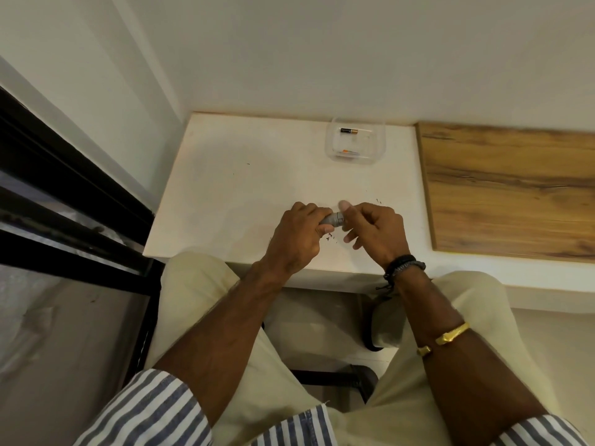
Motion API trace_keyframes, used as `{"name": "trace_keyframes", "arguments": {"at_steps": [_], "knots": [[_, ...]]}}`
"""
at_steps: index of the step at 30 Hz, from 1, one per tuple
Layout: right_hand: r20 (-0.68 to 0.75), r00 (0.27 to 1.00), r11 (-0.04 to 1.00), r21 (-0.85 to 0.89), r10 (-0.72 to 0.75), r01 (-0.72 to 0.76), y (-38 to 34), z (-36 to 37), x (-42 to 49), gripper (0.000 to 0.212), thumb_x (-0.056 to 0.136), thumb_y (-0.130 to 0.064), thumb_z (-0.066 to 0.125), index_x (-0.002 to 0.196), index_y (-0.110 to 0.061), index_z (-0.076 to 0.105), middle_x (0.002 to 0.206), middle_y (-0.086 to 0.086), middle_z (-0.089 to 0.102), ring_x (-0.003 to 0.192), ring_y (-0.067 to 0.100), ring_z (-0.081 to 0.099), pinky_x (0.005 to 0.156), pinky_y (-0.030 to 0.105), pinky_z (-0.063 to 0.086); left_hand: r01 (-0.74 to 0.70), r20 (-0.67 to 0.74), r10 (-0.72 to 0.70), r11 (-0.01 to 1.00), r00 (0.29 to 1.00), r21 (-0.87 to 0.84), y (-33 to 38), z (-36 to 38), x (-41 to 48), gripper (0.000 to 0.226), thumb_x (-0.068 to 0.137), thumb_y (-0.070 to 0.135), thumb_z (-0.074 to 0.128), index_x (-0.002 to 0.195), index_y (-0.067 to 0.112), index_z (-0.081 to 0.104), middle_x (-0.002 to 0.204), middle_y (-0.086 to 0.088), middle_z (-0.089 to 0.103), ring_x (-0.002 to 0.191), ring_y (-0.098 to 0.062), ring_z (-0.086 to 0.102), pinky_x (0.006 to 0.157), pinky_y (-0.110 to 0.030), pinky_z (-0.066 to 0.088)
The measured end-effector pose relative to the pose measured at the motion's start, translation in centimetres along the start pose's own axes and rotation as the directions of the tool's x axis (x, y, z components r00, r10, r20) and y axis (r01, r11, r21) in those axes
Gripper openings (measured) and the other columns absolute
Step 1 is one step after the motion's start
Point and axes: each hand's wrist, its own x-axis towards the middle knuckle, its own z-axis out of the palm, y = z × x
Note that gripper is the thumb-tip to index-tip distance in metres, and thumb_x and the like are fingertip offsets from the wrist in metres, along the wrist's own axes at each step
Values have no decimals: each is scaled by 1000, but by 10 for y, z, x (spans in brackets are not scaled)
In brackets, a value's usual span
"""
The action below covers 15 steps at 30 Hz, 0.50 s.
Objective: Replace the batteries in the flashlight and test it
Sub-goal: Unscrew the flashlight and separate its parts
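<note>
A small grey flashlight (331, 219) is held just above the white table (231, 188), near its front edge. My left hand (297, 235) grips its body, hiding most of it. My right hand (373, 228) is at the flashlight's exposed end, thumb and fingers curled around that end. A clear plastic container (376, 152) stands at the back of the table. It holds a black and copper battery (350, 131) and another battery (349, 152), partly seen.
A wooden board (508, 188) lies on the table's right side. A black window frame (64, 194) runs along the left. White walls close in behind. My knees sit under the front edge. Small dark specks lie by my hands.
</note>
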Motion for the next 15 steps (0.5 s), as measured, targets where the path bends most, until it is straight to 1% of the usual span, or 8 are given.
{"name": "trace_keyframes", "arguments": {"at_steps": [2, 5, 7, 8, 10, 12, 14, 15], "knots": [[21, 998, 996, -69, -57, 58, 1, 3, -1, 35, 90, -53, 67, 90, -19, 75, 70, -7, 73, 59, 5, 70, 52, 16, 54, -7, -1, 7, 1000, 1000, 4, 0, 0, -1, 27, 97, 19, 61, 120, 8, 65, 109, -9, 70, 94, -26, 56, 80, -38, 47], [58, 981, 979, -71, -187, 190, 3, 0, -1, 17, 91, -26, 76, 107, -20, 76, 97, -7, 75, 85, 5, 69, 74, 25, 59, 3, 1, -3, 1000, 1000, 5, -2, 0, -1, 28, 97, 21, 60, 121, 7, 65, 110, -10, 70, 95, -27, 56, 80, -35, 44], [88, 977, 978, -50, -196, 201, 2, -1, 0, 24, 90, -27, 77, 114, -26, 74, 110, -10, 73, 94, 3, 69, 78, 23, 59, 9, 0, -9, 1000, 1000, 8, -4, -2, -1, 29, 98, 21, 59, 122, 7, 64, 111, -10, 70, 97, -27, 57, 81, -35, 44], [84, 985, 987, -41, -149, 153, -1, 0, 0, 26, 90, -37, 76, 115, -27, 73, 108, -10, 73, 89, 3, 70, 74, 22, 59, 6, -1, -6, 1000, 1000, 6, -4, -2, -1, 27, 98, 20, 59, 122, 8, 64, 110, -9, 70, 96, -27, 56, 81, -36, 45], [49, 995, 994, -68, -83, 86, -2, 4, -2, 29, 93, -50, 66, 105, -25, 74, 90, -9, 75, 70, 5, 72, 63, 25, 57, -7, 12, 6, 1000, 1000, 8, -3, -3, -2, 26, 98, 19, 59, 121, 9, 64, 109, -8, 70, 96, -26, 55, 80, -39, 47], [27, 993, 989, -96, -111, 113, 2, 6, -1, 21, 97, -42, 65, 95, -23, 74, 77, -8, 72, 64, 7, 69, 61, 29, 57, -14, 33, 14, 1000, 999, 18, -2, -2, -2, 27, 98, 18, 59, 122, 8, 64, 110, -9, 69, 96, -26, 55, 81, -39, 46], [66, 984, 982, -83, -165, 171, 4, 3, -1, 9, 95, -23, 72, 103, -24, 75, 89, -6, 74, 77, 9, 69, 73, 32, 60, 5, 35, -5, 1000, 999, 6, -2, -2, -3, 29, 98, 18, 59, 124, 7, 63, 113, -11, 69, 98, -28, 55, 83, -37, 44], [84, 979, 979, -69, -186, 192, 4, 1, -1, 18, 92, -18, 75, 108, -26, 74, 98, -6, 74, 86, 9, 69, 79, 30, 60, 16, 32, -16, 1000, 999, 3, -2, -3, -2, 30, 98, 18, 59, 125, 6, 63, 113, -12, 69, 99, -28, 55, 84, -37, 44]]}}
